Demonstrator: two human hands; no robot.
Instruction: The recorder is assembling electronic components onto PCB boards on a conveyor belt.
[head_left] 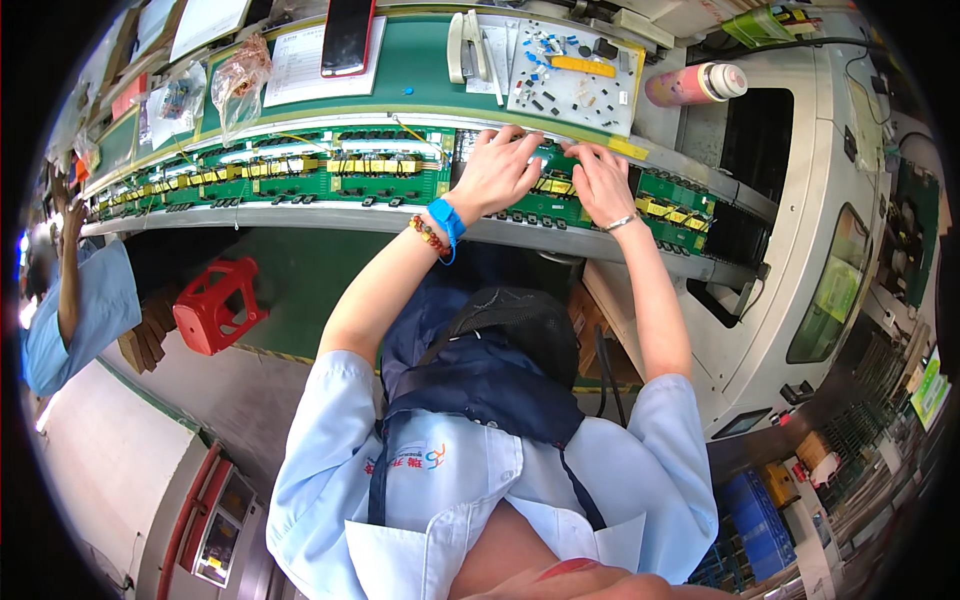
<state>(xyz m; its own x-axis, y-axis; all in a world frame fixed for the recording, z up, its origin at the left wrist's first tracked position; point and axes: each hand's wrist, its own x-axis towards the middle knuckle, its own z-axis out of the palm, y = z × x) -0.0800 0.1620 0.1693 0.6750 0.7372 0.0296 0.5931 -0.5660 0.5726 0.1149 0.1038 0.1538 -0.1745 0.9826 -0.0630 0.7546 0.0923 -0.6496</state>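
Note:
Both my hands lie over a green circuit board [556, 212] that sits in a row on a metal rail track. My left hand [497, 172], wearing a blue wrist strap and beads, reaches across its left part with fingers stretched toward the far edge. Over the right part is my right hand [603, 188], fingers extended and a little bent, their tips at the far edge. Nothing shows held in either hand; the fingertips' exact contact is hard to make out. Yellow and black components fill the boards, including the left board [385, 172] and the right board [672, 212].
Beyond the track lie a tray of loose components [575, 85], white tweezers [490, 70], a phone [348, 38] and paper sheets. A pink bottle [697, 84] stands at the right, beside a large pale machine [800, 250]. A red stool [215, 305] and another person [90, 310] are left.

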